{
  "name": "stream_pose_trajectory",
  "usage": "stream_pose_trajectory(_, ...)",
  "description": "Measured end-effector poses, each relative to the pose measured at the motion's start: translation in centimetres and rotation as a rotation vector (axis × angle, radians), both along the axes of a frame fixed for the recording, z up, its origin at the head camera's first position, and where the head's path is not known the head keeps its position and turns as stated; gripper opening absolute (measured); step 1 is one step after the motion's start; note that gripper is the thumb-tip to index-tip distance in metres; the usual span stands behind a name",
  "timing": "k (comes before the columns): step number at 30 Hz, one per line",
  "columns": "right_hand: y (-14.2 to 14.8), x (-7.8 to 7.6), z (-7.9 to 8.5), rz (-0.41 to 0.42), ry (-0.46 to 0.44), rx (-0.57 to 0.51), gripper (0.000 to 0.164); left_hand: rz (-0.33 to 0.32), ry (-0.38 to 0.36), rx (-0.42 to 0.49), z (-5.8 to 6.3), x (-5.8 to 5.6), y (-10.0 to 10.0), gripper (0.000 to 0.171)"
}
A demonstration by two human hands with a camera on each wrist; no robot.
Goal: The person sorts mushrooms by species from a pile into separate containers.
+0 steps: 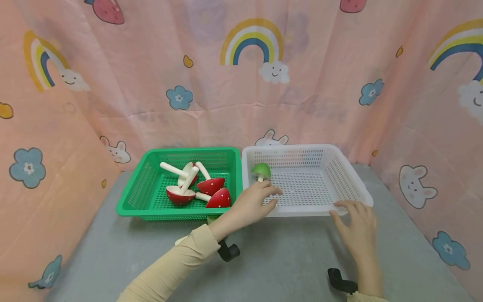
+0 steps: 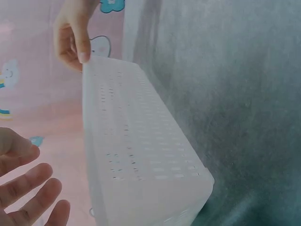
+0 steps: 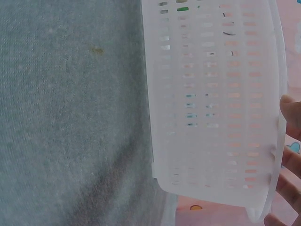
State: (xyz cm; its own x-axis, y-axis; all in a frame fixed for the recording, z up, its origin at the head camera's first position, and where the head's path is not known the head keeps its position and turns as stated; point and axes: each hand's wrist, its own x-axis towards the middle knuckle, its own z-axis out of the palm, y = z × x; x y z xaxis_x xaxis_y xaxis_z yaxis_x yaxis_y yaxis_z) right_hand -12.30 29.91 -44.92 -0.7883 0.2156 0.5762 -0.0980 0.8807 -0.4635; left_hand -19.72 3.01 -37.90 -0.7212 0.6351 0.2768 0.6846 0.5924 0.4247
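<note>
My left hand (image 1: 253, 202) reaches over the front left part of the white basket (image 1: 302, 210), its fingers spread and loosely bent with nothing between them. Just beyond its knuckles, a toy mushroom with a green cap (image 1: 261, 170) stands inside that basket, its stem partly hidden by the hand. At the basket's front right corner, my right hand (image 1: 356, 226) grips the rim. The thumb (image 3: 290, 110) is on the outer side in the right wrist view, with the other fingers past the rim.
A green basket (image 1: 130, 201) stands against the white one's left side. Several red-capped toy mushrooms (image 1: 211, 185) with white stems lie in it. Both baskets rest on a grey tabletop (image 1: 279, 260), before a pink printed curtain (image 1: 226, 113). Something pale green (image 1: 212, 219) peeks out behind the left forearm.
</note>
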Motion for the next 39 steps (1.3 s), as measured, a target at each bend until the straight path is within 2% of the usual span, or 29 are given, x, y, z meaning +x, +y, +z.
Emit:
stream_pose_trajectory(8, -0.1, -0.1, 0.3, -0.014, -0.030, 0.003, 0.026, 0.073, 0.000, 0.061, -0.3, 2.4, -1.7, 0.028)
stream_pose_trajectory(17, 0.0, -0.1, 0.3, -0.016, -0.036, 0.000, 0.026, 0.145, 0.067, 0.099, -1.8, 4.0, -3.8, 0.030)
stream_pose_trajectory(23, -0.1, -0.1, 0.3, -0.026, -0.061, -0.006, 0.027, 0.223, 0.102, 0.114, -2.8, 5.2, -5.5, 0.027)
stream_pose_trajectory(28, -0.2, -0.1, 0.4, -0.018, -0.047, -0.005, 0.026, 0.307, 0.184, 0.110, -3.9, 6.2, -7.0, 0.027)
stream_pose_trajectory(34, -0.1, -0.2, 0.3, -0.007, -0.022, -0.014, 0.026, 0.386, 0.315, 0.091, -5.3, 6.8, -9.0, 0.026)
stream_pose_trajectory(39, 0.0, -0.2, 0.2, -0.006, -0.029, -0.018, 0.026, 0.440, 0.308, 0.109, -6.1, 7.1, -10.6, 0.025)
